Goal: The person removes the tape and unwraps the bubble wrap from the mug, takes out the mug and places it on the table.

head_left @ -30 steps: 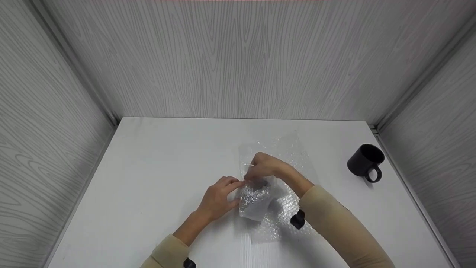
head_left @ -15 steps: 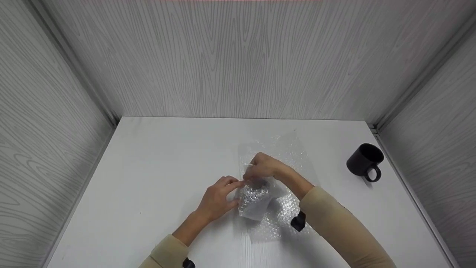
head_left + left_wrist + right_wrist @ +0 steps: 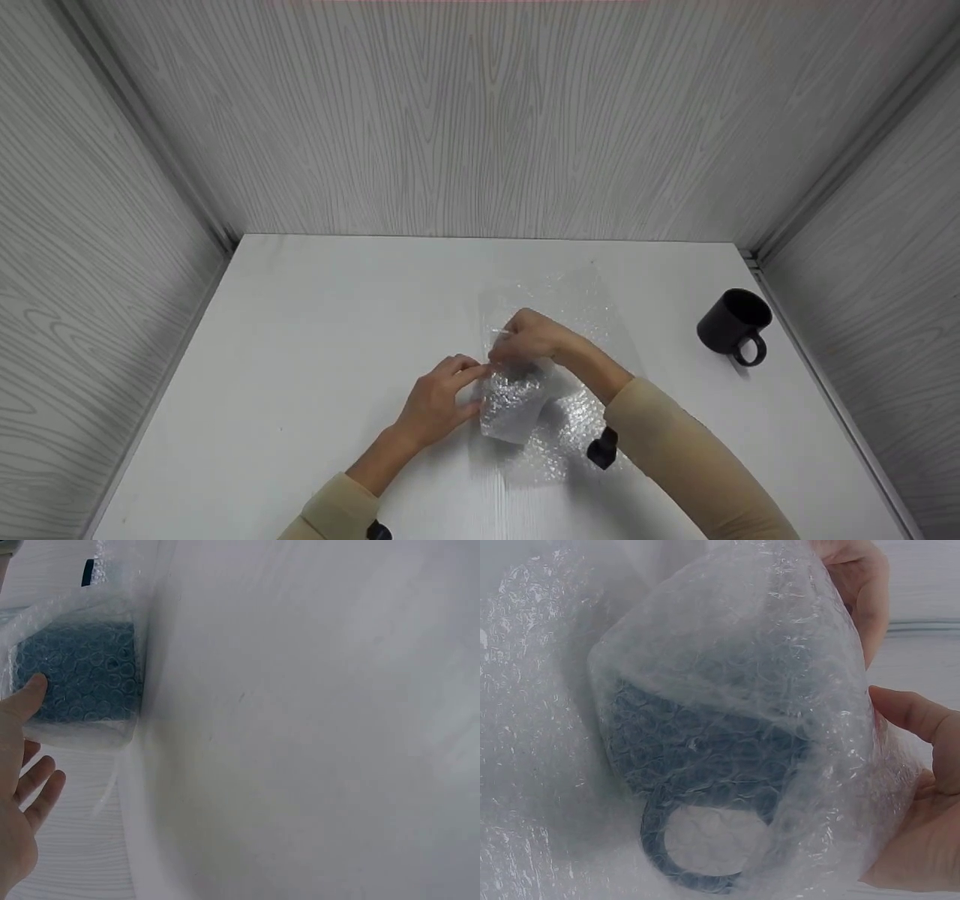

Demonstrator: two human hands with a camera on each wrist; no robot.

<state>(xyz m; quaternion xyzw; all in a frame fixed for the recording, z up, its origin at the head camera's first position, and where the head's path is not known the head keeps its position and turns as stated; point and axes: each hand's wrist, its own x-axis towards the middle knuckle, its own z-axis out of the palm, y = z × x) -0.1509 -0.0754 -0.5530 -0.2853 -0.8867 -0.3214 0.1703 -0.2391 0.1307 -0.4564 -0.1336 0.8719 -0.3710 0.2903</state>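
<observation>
A dark mug [image 3: 705, 739] with a round handle shows through layers of clear bubble wrap [image 3: 585, 416], part of which spreads over the table. The wrapped bundle [image 3: 514, 412] sits near the middle front. On its left side my left hand [image 3: 435, 401] holds it; the left wrist view shows the thumb [image 3: 31, 694] flat against the wrapping, other fingers loosely bent behind. From above, my right hand [image 3: 525, 337] reaches over and its curled fingers pinch the wrap at the bundle's far side. Those fingertips are hidden in the head view.
A second mug, black [image 3: 733, 324], lies tipped at the table's right side with its handle toward the front. Grey wood-grain panels [image 3: 450, 120] rise at the back and both sides of the white table [image 3: 322, 315].
Both hands keep their places on the bundle. The head view drifts very slightly; nothing else visibly moves.
</observation>
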